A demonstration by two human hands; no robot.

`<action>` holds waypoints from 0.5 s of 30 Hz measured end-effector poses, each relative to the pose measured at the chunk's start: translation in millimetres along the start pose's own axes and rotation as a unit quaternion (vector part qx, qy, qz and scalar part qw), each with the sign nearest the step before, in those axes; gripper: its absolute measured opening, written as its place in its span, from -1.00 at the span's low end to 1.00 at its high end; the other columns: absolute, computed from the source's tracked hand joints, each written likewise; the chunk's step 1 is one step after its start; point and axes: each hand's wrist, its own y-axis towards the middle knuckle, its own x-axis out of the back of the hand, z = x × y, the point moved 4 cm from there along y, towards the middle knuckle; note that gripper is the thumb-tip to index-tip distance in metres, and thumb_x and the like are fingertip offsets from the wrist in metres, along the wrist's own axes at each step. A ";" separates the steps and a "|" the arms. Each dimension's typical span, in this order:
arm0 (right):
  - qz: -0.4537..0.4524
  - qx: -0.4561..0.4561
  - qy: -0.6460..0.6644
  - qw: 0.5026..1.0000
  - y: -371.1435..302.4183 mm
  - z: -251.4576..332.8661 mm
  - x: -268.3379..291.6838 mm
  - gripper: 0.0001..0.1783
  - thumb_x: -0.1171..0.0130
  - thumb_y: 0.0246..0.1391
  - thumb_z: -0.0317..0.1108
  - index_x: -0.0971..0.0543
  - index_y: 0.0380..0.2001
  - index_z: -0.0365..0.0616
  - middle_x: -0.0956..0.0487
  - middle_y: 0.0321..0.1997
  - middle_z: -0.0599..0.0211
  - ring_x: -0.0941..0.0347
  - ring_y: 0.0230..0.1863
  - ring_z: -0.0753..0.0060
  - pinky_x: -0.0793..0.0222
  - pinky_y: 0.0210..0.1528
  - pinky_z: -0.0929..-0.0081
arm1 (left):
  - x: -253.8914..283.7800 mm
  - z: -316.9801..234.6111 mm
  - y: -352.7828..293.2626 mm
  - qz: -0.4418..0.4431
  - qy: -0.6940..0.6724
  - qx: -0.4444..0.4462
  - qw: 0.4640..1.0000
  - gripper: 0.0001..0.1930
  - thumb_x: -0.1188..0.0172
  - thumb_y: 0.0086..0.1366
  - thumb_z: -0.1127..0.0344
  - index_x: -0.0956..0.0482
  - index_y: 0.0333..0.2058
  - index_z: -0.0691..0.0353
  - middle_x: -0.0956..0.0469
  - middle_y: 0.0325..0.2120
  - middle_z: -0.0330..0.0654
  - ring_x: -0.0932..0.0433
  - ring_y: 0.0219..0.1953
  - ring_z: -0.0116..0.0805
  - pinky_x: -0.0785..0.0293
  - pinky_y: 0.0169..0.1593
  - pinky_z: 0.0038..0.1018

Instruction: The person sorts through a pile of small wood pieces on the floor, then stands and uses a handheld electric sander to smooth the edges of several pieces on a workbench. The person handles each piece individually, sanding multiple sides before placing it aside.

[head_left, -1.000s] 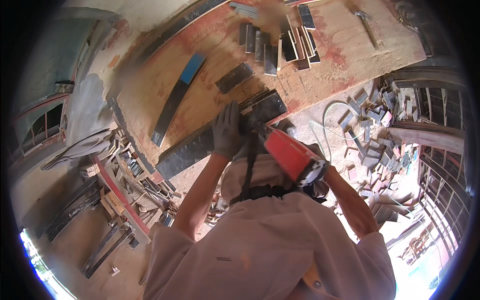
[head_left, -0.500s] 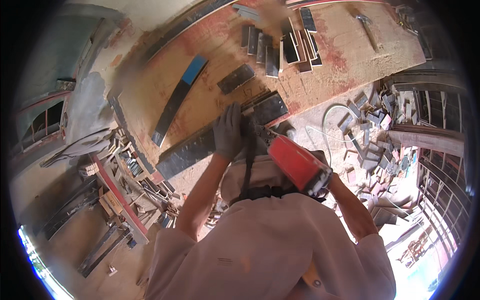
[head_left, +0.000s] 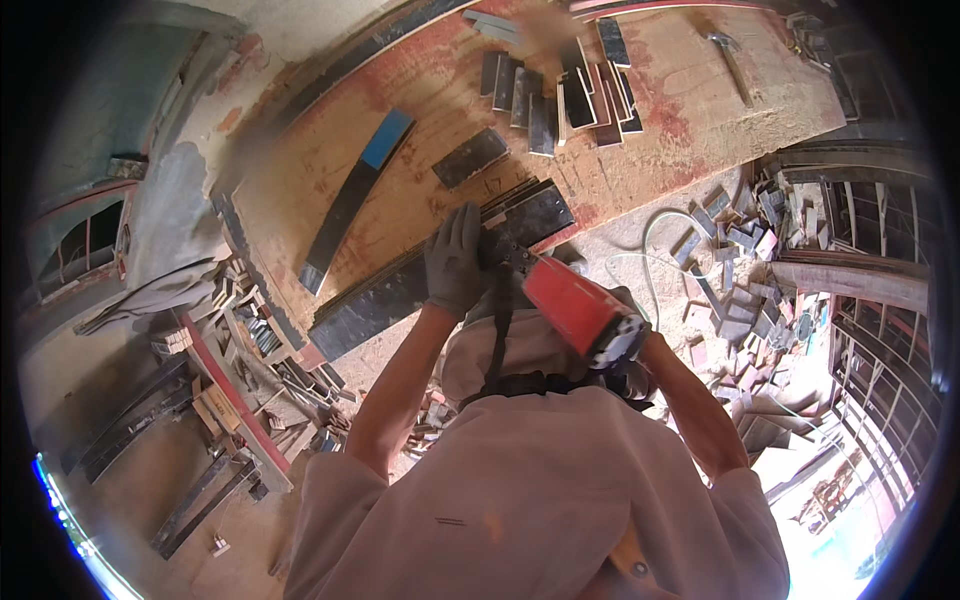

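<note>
Red, block-shaped power tool (head_left: 575,305) slanted toward a long, black-faced board (head_left: 375,305)

The board lay along the near edge of a tan wooden workbench (head_left: 680,180) stained with red. The grey-gloved left hand (head_left: 453,262) rested flat on it, fingers straight and together, pressing rather than grasping. The grey-gloved right hand (head_left: 626,297) was at the tool's far side, mostly behind the red body; whether its fingers were clenched around a handle could not be told.

The tool looked fairly heavy and rigid, probably best held by the rear of its body, clear of its dark metal front end. The board appeared stiff and flat, firm under a spread palm, though dust could have made its smooth black face slippery. Its edges seemed likelier to chip than its face.

Much was hard to make out. The tool's working end merged with dark surfaces, so contact with the board could not be confirmed. A black strap (head_left: 501,345) hung nearby. Beyond the tool, a shorter black panel (head_left: 540,215) showed, but whether it joined the long board was hidden. The pale, looping hose or cord (head_left: 648,250) ran behind the tool, its connection out of sight.
</note>
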 end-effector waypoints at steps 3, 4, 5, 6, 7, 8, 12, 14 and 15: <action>-0.056 0.001 0.021 0.998 -6.5 -47.6 5.8 -0.48 -0.28 0.10 -0.38 -0.52 0.15 -0.25 -0.65 -0.04 0.24 -0.59 -0.05 0.33 -0.49 0.09 0.42 | -1.4 1.7 14.7 -0.028 0.008 -0.020 0.999 -0.13 -0.34 0.05 0.20 -0.23 0.36 0.27 -0.41 0.25 0.05 -0.36 0.30 0.13 -0.30 0.26 -0.01; -0.051 -0.009 0.010 0.999 -9.1 -41.6 9.6 -0.47 -0.28 0.09 -0.38 -0.52 0.15 -0.25 -0.65 -0.04 0.24 -0.59 -0.04 0.33 -0.49 0.09 0.42 | 0.7 -0.6 4.5 -0.022 0.008 -0.022 0.999 -0.13 -0.34 0.05 0.20 -0.25 0.35 0.27 -0.41 0.24 0.05 -0.37 0.30 0.13 -0.29 0.27 -0.01; -0.051 -0.022 0.002 0.998 -14.6 -35.5 10.2 -0.47 -0.29 0.08 -0.37 -0.52 0.15 -0.24 -0.65 -0.04 0.24 -0.59 -0.04 0.32 -0.48 0.10 0.41 | 3.0 -1.1 -5.1 -0.004 -0.015 -0.016 1.000 -0.12 -0.37 0.03 0.20 -0.26 0.34 0.26 -0.41 0.24 0.04 -0.36 0.30 0.12 -0.28 0.28 -0.03; -0.059 -0.030 -0.006 0.998 -22.5 -32.3 16.2 -0.46 -0.29 0.08 -0.37 -0.51 0.15 -0.24 -0.65 -0.03 0.24 -0.58 -0.04 0.32 -0.48 0.10 0.41 | 13.2 -3.8 3.7 0.000 -0.034 -0.013 0.999 -0.11 -0.40 0.01 0.19 -0.27 0.34 0.25 -0.41 0.24 0.03 -0.36 0.30 0.11 -0.26 0.29 -0.04; -0.070 -0.040 -0.015 0.997 -30.0 -30.1 22.1 -0.46 -0.30 0.07 -0.37 -0.51 0.15 -0.24 -0.64 -0.03 0.24 -0.58 -0.03 0.32 -0.48 0.10 0.41 | 19.9 -3.7 12.5 0.003 -0.051 -0.013 0.999 -0.10 -0.42 -0.02 0.19 -0.28 0.33 0.24 -0.41 0.24 0.02 -0.35 0.30 0.10 -0.25 0.30 -0.05; -0.079 -0.053 -0.024 0.995 -40.1 -32.8 28.4 -0.45 -0.30 0.07 -0.36 -0.51 0.15 -0.24 -0.64 -0.03 0.24 -0.58 -0.03 0.32 -0.48 0.10 0.41 | 25.9 -0.8 9.5 0.005 -0.049 -0.001 0.999 -0.09 -0.44 -0.02 0.18 -0.28 0.33 0.22 -0.41 0.24 0.01 -0.37 0.28 0.10 -0.26 0.29 -0.05; -0.165 -0.120 -0.059 0.977 -82.2 -46.1 59.1 -0.43 -0.32 0.05 -0.35 -0.51 0.16 -0.23 -0.63 -0.02 0.24 -0.57 -0.02 0.31 -0.47 0.11 0.40 | 73.1 21.1 41.7 -0.011 -0.068 0.005 0.998 0.01 -0.54 -0.10 0.01 -0.29 0.33 0.20 -0.45 0.20 0.03 -0.41 0.25 0.10 -0.30 0.29 -0.06; -0.188 -0.150 -0.073 0.968 -94.5 -48.4 66.5 -0.42 -0.33 0.03 -0.34 -0.51 0.16 -0.22 -0.63 -0.01 0.24 -0.56 -0.01 0.30 -0.46 0.12 0.39 | 99.3 70.9 57.8 0.011 -0.069 0.085 0.994 0.14 -0.62 -0.21 -0.08 -0.27 0.34 0.21 -0.45 0.20 0.04 -0.40 0.25 0.08 -0.32 0.29 -0.11; -0.204 -0.164 -0.080 0.962 -102.7 -50.6 69.0 -0.41 -0.33 0.03 -0.34 -0.51 0.16 -0.22 -0.62 -0.01 0.24 -0.56 -0.01 0.30 -0.46 0.12 0.39 | 98.7 102.4 68.9 0.003 -0.034 0.097 0.995 0.16 -0.63 -0.23 -0.08 -0.26 0.35 0.21 -0.44 0.21 0.04 -0.40 0.25 0.08 -0.32 0.29 -0.11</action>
